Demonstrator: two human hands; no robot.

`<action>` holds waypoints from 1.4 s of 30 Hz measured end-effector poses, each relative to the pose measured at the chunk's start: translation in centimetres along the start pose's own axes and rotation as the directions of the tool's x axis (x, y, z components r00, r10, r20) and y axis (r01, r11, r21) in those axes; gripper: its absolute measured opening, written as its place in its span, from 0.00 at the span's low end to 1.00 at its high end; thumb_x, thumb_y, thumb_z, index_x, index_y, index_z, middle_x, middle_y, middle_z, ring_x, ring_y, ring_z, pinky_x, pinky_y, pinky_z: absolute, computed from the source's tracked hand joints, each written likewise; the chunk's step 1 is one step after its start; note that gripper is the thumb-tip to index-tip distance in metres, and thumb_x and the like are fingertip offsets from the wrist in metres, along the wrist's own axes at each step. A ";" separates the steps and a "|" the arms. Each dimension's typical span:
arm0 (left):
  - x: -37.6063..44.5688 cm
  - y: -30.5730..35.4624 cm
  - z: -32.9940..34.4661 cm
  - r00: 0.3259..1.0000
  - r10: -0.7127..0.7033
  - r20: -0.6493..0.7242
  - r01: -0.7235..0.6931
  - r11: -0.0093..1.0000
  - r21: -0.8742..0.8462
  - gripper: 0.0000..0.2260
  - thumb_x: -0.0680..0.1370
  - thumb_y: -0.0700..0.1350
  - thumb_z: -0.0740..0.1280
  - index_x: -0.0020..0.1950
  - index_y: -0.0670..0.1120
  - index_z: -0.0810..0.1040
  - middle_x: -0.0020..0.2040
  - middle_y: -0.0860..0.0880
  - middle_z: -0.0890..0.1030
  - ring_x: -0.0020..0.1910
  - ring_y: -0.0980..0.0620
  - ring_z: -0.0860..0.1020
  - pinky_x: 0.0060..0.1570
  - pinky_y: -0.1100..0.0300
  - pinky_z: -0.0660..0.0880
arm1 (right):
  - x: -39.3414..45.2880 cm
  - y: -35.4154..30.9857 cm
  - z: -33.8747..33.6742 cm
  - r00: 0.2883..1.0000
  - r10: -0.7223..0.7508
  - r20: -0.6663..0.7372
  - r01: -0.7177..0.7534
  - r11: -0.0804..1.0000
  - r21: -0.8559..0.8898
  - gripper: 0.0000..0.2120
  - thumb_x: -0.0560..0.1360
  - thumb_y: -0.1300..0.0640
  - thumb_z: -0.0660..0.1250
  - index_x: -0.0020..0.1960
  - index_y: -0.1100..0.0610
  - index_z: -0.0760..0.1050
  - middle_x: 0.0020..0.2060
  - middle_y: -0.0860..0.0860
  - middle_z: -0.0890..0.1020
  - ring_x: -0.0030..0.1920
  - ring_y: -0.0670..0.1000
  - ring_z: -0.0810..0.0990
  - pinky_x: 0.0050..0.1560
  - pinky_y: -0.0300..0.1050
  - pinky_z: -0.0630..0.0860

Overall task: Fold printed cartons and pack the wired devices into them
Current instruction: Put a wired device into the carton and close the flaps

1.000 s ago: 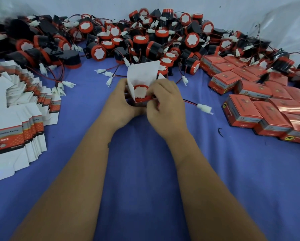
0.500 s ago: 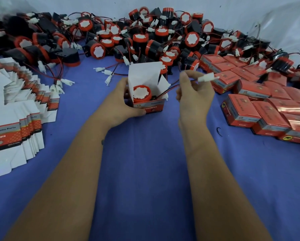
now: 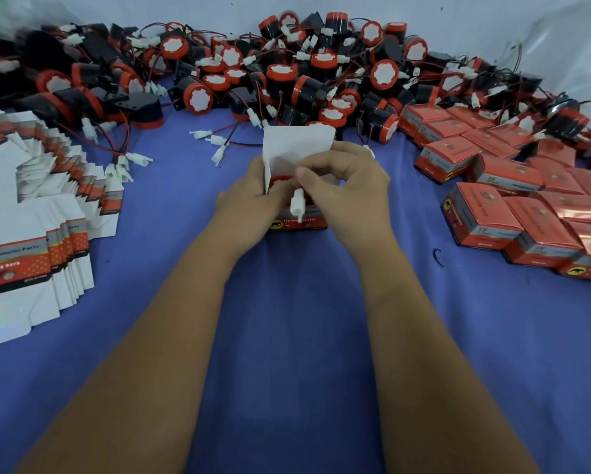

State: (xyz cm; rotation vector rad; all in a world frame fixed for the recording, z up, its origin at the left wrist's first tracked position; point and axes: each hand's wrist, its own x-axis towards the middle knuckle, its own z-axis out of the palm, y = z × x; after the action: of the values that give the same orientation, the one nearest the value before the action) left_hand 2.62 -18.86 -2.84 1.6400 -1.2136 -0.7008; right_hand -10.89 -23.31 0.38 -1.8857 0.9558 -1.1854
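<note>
An open red printed carton (image 3: 299, 222) stands on the blue cloth at the centre, its white lid flap (image 3: 297, 145) upright. A red-and-black wired device (image 3: 280, 182) sits inside, mostly hidden by my fingers. My left hand (image 3: 249, 200) grips the carton's left side. My right hand (image 3: 345, 189) is over the carton mouth, its fingers curled around the device's wire. The white connector (image 3: 297, 203) hangs down from that hand in front of the carton.
A heap of loose wired devices (image 3: 287, 77) fills the back of the cloth. Flat unfolded cartons (image 3: 31, 234) are fanned out at the left. Several packed red cartons (image 3: 513, 200) lie at the right. A small black scrap (image 3: 437, 256) lies near them.
My right hand, which held the white connector up to the right of the carton, has come back over the carton mouth; the connector now dangles at the carton's front.
</note>
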 end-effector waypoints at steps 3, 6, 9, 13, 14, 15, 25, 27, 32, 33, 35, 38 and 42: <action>0.3 -0.4 -0.2 0.999 0.012 0.042 -0.011 0.999 -0.031 0.25 0.69 0.66 0.62 0.65 0.64 0.70 0.60 0.59 0.80 0.66 0.49 0.74 0.68 0.46 0.69 | 0.4 0.5 0.3 0.993 0.090 -0.076 -0.077 0.985 0.154 0.10 0.71 0.62 0.73 0.39 0.46 0.81 0.45 0.47 0.84 0.53 0.49 0.81 0.57 0.55 0.78; 0.5 -0.3 -0.4 0.996 0.007 0.094 -0.005 1.000 -0.021 0.25 0.69 0.65 0.63 0.66 0.69 0.69 0.62 0.62 0.79 0.69 0.49 0.72 0.71 0.46 0.66 | 0.5 0.7 0.1 0.974 0.165 -0.156 -0.114 0.949 0.293 0.10 0.73 0.65 0.72 0.41 0.50 0.81 0.38 0.44 0.85 0.46 0.45 0.83 0.51 0.45 0.81; 0.4 -0.3 -0.5 0.992 0.009 0.127 -0.006 1.000 -0.021 0.25 0.70 0.64 0.64 0.68 0.71 0.67 0.63 0.64 0.78 0.70 0.50 0.71 0.73 0.45 0.64 | 0.5 0.7 0.1 0.959 0.188 -0.211 -0.101 0.925 0.367 0.09 0.74 0.66 0.71 0.45 0.53 0.81 0.39 0.44 0.84 0.46 0.43 0.83 0.48 0.37 0.79; 0.5 -0.5 -0.5 0.990 0.011 0.138 -0.007 0.999 -0.033 0.25 0.71 0.63 0.63 0.69 0.70 0.67 0.63 0.63 0.78 0.70 0.50 0.70 0.73 0.45 0.63 | 0.4 0.7 0.5 0.962 0.046 -0.268 -0.034 0.998 0.049 0.08 0.74 0.63 0.71 0.46 0.50 0.82 0.38 0.39 0.81 0.53 0.45 0.80 0.62 0.50 0.74; 0.5 -0.5 -0.5 0.991 0.014 0.137 -0.010 0.999 -0.036 0.25 0.71 0.62 0.64 0.69 0.68 0.67 0.63 0.62 0.78 0.70 0.50 0.71 0.73 0.45 0.63 | 0.4 0.8 0.5 0.964 -0.027 -0.263 0.012 0.998 -0.058 0.09 0.74 0.63 0.71 0.46 0.48 0.82 0.39 0.38 0.80 0.55 0.46 0.78 0.66 0.49 0.70; 0.6 -0.6 -0.4 0.991 0.013 0.130 -0.008 0.999 -0.042 0.25 0.72 0.61 0.64 0.70 0.67 0.68 0.63 0.62 0.78 0.69 0.50 0.71 0.72 0.45 0.64 | 0.4 1.0 0.4 0.967 -0.080 -0.244 0.046 0.989 -0.143 0.11 0.74 0.63 0.71 0.48 0.47 0.81 0.40 0.38 0.79 0.58 0.47 0.75 0.68 0.43 0.63; 0.1 -0.1 0.3 0.998 -0.042 -0.036 0.038 0.995 -0.088 0.13 0.71 0.58 0.65 0.55 0.66 0.73 0.56 0.58 0.81 0.62 0.49 0.76 0.64 0.46 0.73 | 0.6 1.6 -0.7 0.951 -0.307 0.032 0.294 0.868 -0.401 0.12 0.70 0.69 0.70 0.51 0.60 0.83 0.43 0.50 0.77 0.51 0.50 0.74 0.56 0.43 0.71; 0.0 0.1 0.4 0.997 -0.040 -0.061 0.035 0.996 -0.084 0.11 0.71 0.58 0.65 0.52 0.64 0.73 0.54 0.59 0.82 0.60 0.50 0.78 0.63 0.46 0.74 | 0.5 1.5 -0.7 0.955 -0.294 0.025 0.282 0.885 -0.370 0.16 0.70 0.73 0.68 0.56 0.61 0.82 0.47 0.49 0.71 0.49 0.49 0.71 0.51 0.33 0.71; -0.3 0.5 0.5 0.990 -0.038 -0.137 0.027 0.996 -0.080 0.12 0.70 0.58 0.66 0.54 0.61 0.73 0.52 0.57 0.81 0.55 0.53 0.79 0.58 0.48 0.77 | 0.3 1.3 -0.7 0.961 -0.274 0.032 0.268 0.900 -0.344 0.23 0.69 0.76 0.65 0.59 0.60 0.79 0.52 0.49 0.76 0.57 0.52 0.74 0.58 0.28 0.66; -0.3 0.5 0.5 0.983 -0.029 -0.180 0.019 0.998 -0.059 0.13 0.70 0.58 0.66 0.53 0.59 0.74 0.51 0.56 0.81 0.55 0.52 0.79 0.56 0.49 0.77 | 0.3 1.3 -0.7 0.959 -0.282 0.029 0.275 0.899 -0.341 0.22 0.68 0.76 0.65 0.59 0.60 0.79 0.54 0.51 0.77 0.58 0.51 0.74 0.59 0.27 0.66; -0.3 0.5 0.5 0.963 -0.004 -0.271 0.015 0.999 0.038 0.11 0.71 0.59 0.66 0.50 0.59 0.74 0.47 0.58 0.80 0.53 0.52 0.77 0.50 0.52 0.77 | 0.3 1.3 -0.5 0.954 -0.300 0.007 0.285 0.899 -0.333 0.22 0.68 0.75 0.66 0.60 0.61 0.79 0.57 0.54 0.75 0.55 0.45 0.71 0.58 0.26 0.67; -0.4 0.5 0.8 0.947 0.022 -0.321 0.035 0.985 0.171 0.08 0.75 0.59 0.67 0.48 0.58 0.72 0.42 0.59 0.78 0.43 0.59 0.76 0.37 0.60 0.70 | 0.2 1.4 -0.1 0.945 -0.317 -0.073 0.271 0.890 -0.366 0.23 0.68 0.74 0.68 0.61 0.60 0.77 0.59 0.56 0.69 0.52 0.42 0.65 0.56 0.29 0.70; -0.1 0.5 0.9 0.943 0.039 -0.331 0.039 0.973 0.226 0.10 0.76 0.58 0.65 0.50 0.53 0.75 0.45 0.54 0.79 0.41 0.57 0.76 0.36 0.59 0.70 | 0.2 1.3 0.0 0.971 -0.234 -0.054 0.211 0.940 -0.268 0.26 0.70 0.71 0.68 0.66 0.58 0.72 0.54 0.49 0.68 0.50 0.46 0.72 0.52 0.38 0.75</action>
State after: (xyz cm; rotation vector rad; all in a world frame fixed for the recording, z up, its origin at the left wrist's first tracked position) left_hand 1.58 -19.10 -2.78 1.8600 -1.0745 -0.2686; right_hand -11.09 -24.16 -0.67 -2.2156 1.0049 -1.3341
